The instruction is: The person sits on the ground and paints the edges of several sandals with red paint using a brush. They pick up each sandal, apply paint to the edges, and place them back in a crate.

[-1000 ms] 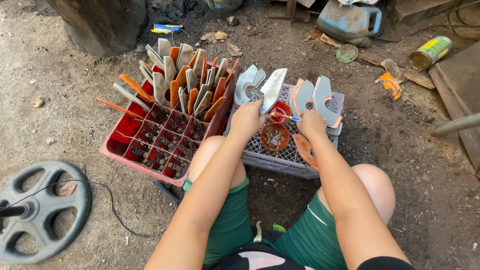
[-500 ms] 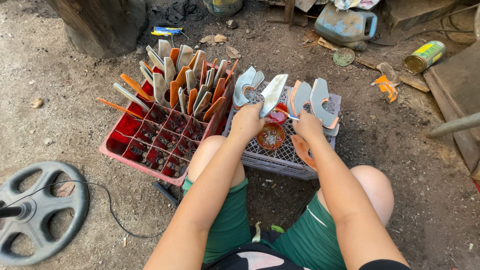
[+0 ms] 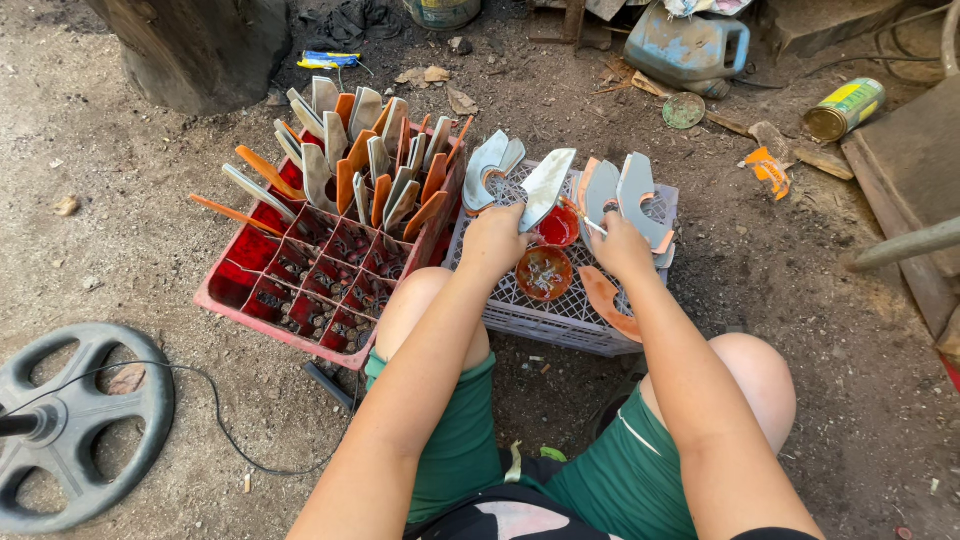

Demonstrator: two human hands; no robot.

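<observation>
We note the left hand (image 3: 495, 240) clamped on a blade (image 3: 548, 185), long axis pointing to upper frame; right hand (image 3: 620, 245), just beside, pinches a brush (image 3: 590, 225) over the crate (image 3: 560, 320).

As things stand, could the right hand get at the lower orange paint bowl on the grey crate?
Probably yes. The right hand hovers just beside the lower paint bowl, and nothing covers the bowl from above. But the hand seems to hold a thin brush, so it could dip the brush more easily than grasp the bowl.

Dull grey metal blade (image 3: 546, 187), red plastic crate (image 3: 240, 290), rough dirt ground (image 3: 120, 230).
</observation>
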